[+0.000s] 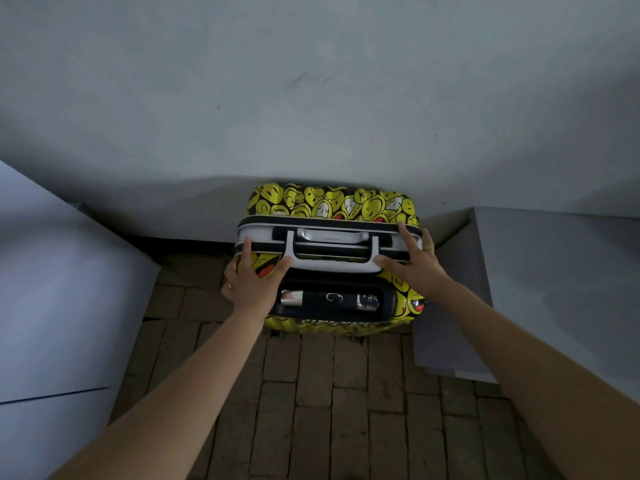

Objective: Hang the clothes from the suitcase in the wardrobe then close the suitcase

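Two bare forearms reach forward over a floor (311,410) of dark brick-pattern tiles toward a suitcase (332,202) standing upright against a pale grey wall (311,81). The suitcase is a hard shell printed with yellow smiley faces on black, and its top end faces the camera. Nearest the viewer on that end, a dark recess (332,303) holds the telescopic handle hardware, with silver and white markings too small to read.

The left hand (249,278) lies on the left side of the suitcase top, its fingers spread and fairly straight, the thumb reaching toward the white band beside the carry handle (330,237) and the fingertips touching the band's near left edge. The right hand (412,258) rests on the right side of the top, fingers spread; the index finger stretches up to the zip line while the thumb points inward along the white band. A ring (430,250) shows on one finger of the right hand. Neither hand curls round anything.

The two shell halves sit together, the dark zip line between them running across the top. A white furniture panel (69,289) stands to the left, a grey cabinet (554,289) to the right, with the suitcase between them at the foot of the wall.
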